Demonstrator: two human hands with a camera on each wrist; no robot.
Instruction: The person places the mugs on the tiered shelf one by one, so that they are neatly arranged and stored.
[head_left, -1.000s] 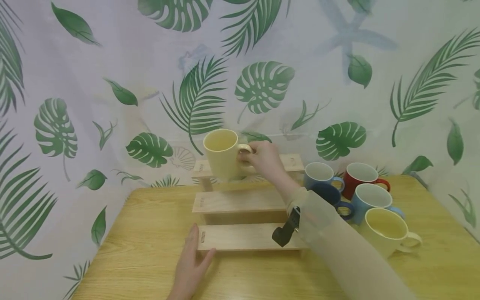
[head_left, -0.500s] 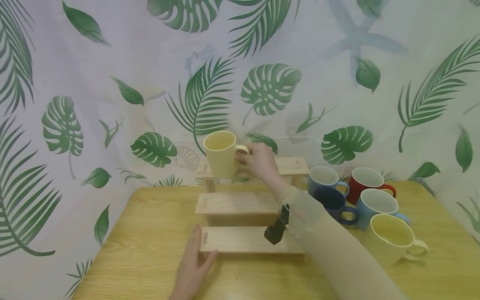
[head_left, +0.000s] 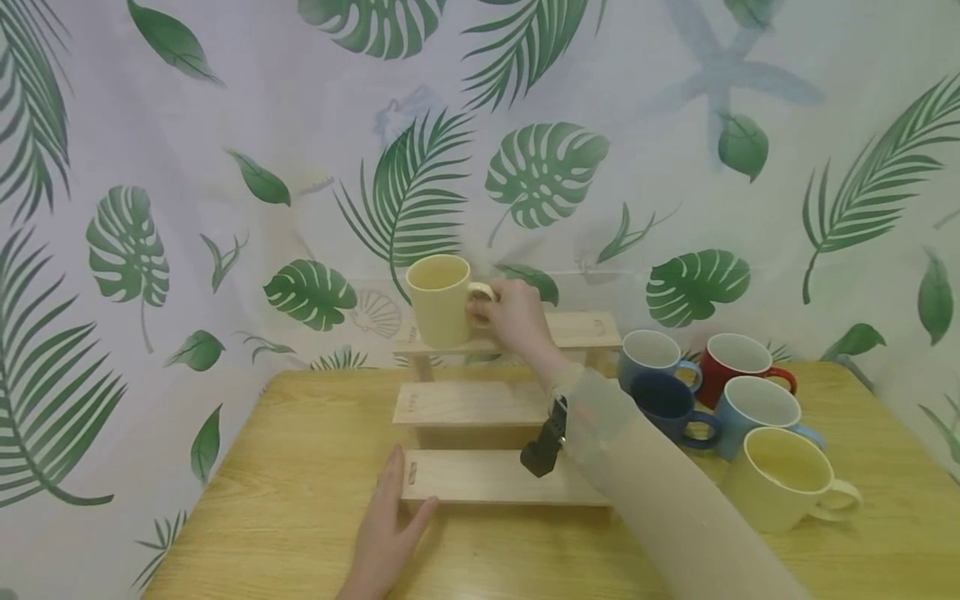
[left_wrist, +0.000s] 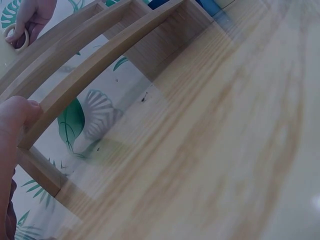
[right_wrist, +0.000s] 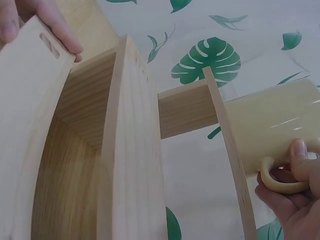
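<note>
A three-step wooden display rack (head_left: 480,403) stands on the table. My right hand (head_left: 519,318) pinches the handle of a pale yellow mug (head_left: 438,307), which is upright at the left part of the top step. In the right wrist view the mug's base (right_wrist: 235,137) lies right at that step's board. My left hand (head_left: 390,533) holds the left end of the lowest step, its thumb (left_wrist: 22,112) on the front edge and its fingers (right_wrist: 57,25) along the end.
To the right of the rack stand several mugs: a grey-blue one (head_left: 649,350), a dark blue one (head_left: 663,402), a red one (head_left: 738,357), a light blue one (head_left: 757,408) and a second yellow one (head_left: 787,475). A leaf-patterned curtain (head_left: 300,167) hangs behind the table (head_left: 277,500).
The yellow mug has shifted slightly back and left relative to the rack, onto the top step's left part. My right forearm has swung a little left; the left hand keeps its place.
</note>
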